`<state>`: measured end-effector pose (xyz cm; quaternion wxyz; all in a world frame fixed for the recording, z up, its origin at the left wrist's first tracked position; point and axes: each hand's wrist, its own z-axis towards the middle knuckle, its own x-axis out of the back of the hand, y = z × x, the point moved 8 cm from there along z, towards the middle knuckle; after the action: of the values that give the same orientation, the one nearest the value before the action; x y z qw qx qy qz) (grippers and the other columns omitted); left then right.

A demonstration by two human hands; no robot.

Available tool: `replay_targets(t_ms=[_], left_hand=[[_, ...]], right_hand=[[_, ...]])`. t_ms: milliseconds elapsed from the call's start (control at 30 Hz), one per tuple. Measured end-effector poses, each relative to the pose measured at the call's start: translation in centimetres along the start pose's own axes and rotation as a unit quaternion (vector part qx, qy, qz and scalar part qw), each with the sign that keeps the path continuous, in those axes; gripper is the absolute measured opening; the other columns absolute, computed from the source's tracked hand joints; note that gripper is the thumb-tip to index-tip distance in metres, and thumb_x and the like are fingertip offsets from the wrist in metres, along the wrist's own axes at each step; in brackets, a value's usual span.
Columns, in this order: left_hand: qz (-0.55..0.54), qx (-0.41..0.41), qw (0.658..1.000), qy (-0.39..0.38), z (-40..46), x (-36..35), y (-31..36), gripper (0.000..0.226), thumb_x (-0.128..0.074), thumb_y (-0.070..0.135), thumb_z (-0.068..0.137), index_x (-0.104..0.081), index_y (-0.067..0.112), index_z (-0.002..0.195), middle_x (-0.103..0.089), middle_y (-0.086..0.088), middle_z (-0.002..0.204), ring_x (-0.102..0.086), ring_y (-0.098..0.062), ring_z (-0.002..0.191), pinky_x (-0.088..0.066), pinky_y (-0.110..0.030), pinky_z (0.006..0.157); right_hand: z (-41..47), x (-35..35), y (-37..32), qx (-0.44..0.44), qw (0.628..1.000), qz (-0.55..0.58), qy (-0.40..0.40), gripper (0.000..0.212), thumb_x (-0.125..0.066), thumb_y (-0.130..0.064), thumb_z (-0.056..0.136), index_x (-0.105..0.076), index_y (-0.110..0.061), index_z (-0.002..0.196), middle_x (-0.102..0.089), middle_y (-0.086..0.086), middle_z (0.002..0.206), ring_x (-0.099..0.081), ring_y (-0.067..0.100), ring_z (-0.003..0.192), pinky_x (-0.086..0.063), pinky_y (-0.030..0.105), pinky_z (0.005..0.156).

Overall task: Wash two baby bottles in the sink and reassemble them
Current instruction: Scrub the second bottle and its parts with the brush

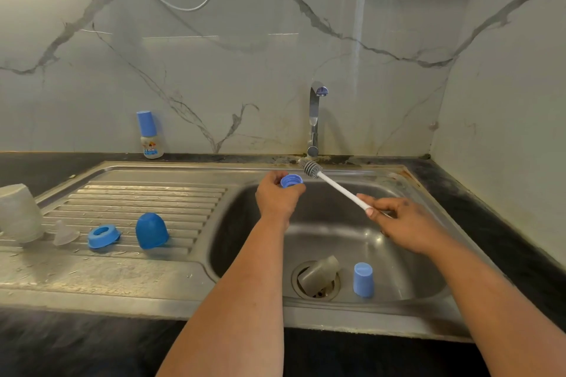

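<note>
Now your left hand (277,196) holds a small blue ring (291,180) over the far side of the sink (407,278), fingers curled round it with its open side facing the brush. Your right hand (404,223) pinches the white handle of the bottle brush (333,185) near its end, so the grey bristles reach up beside the ring, just under the tap (315,119). You hold both over the sink so drips fall in, I think.

Down in the sink a clear bottle (318,275) lies tipped on the drain, and a blue cap (363,279) stands just to its right.

On the ribbed drain board at the left sit a blue dome cap (151,231), another blue ring (103,236), a clear teat (65,234) and a clear cup (19,213), probably drying. A whole little bottle (150,135) stands on the table by the far wall.
</note>
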<state>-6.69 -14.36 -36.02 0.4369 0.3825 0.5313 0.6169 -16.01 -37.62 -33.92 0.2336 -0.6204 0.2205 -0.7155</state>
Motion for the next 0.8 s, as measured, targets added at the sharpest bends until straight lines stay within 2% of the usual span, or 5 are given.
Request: replay_targets(t_ms=[167, 267, 400, 500, 800], left_hand=[[0.042, -0.062, 0.997, -0.031, 0.2, 0.1, 0.6, 0.071, -0.076, 0.000, 0.077, -0.045, 0.015, 0.139, -0.046, 0.003, 0.118, -0.055, -0.014, 0.104, -0.046, -0.021, 0.090], [-0.057, -0.004, 0.994, -0.092, 1.0, -0.1, -0.2, 0.073, -0.079, -0.007, 0.072, -0.042, 0.015, 0.131, -0.060, -0.001, 0.104, -0.062, -0.013, 0.093, -0.050, -0.028, 0.090], [-0.269, 0.087, 0.947, -0.151, 1.6, 0.0, -0.7, 0.034, -0.075, 0.005, 0.077, -0.063, 0.005, 0.108, -0.067, -0.007, 0.094, -0.063, -0.016, 0.086, -0.053, -0.025, 0.080], [-0.301, 0.149, 0.932, -0.139, 1.3, 0.1, -1.2, 0.028, -0.069, 0.025, 0.087, -0.065, 0.007, 0.107, -0.061, -0.007, 0.096, -0.054, -0.010, 0.072, -0.050, -0.018, 0.059], [-0.391, 0.209, 0.896, -0.028, 1.5, 1.3, -2.8, 0.035, -0.065, 0.024, 0.091, -0.056, 0.002, 0.116, -0.063, -0.015, 0.105, -0.063, -0.019, 0.090, -0.054, -0.025, 0.073]], right_hand=[[-0.3, 0.4, 0.0, 0.006, 0.999, 0.032, -0.003, 0.014, -0.062, -0.034, 0.093, -0.065, -0.047, 0.088, -0.072, -0.011, 0.093, -0.061, 0.004, 0.080, -0.041, 0.019, 0.061], [-0.3, 1.0, 0.5, 0.000, 1.000, -0.006, 0.007, 0.020, -0.065, -0.033, 0.091, -0.068, -0.044, 0.107, -0.071, -0.012, 0.084, -0.059, 0.004, 0.073, -0.040, 0.019, 0.059], [-0.1, 1.5, 1.1, 0.018, 1.000, -0.023, 0.003, 0.020, -0.068, -0.033, 0.088, -0.066, -0.051, 0.097, -0.071, -0.016, 0.096, -0.061, 0.003, 0.081, -0.048, 0.025, 0.072], [-0.5, 0.7, 0.0, 0.057, 0.998, -0.014, -0.027, 0.026, -0.068, -0.031, 0.089, -0.062, -0.054, 0.099, -0.070, -0.017, 0.100, -0.061, 0.005, 0.085, -0.047, 0.022, 0.070], [-0.3, -0.7, -1.0, 0.055, 0.998, 0.019, -0.006, 0.034, -0.062, -0.027, 0.093, -0.061, -0.041, 0.124, -0.065, -0.012, 0.083, -0.059, 0.010, 0.070, -0.049, 0.024, 0.064]])
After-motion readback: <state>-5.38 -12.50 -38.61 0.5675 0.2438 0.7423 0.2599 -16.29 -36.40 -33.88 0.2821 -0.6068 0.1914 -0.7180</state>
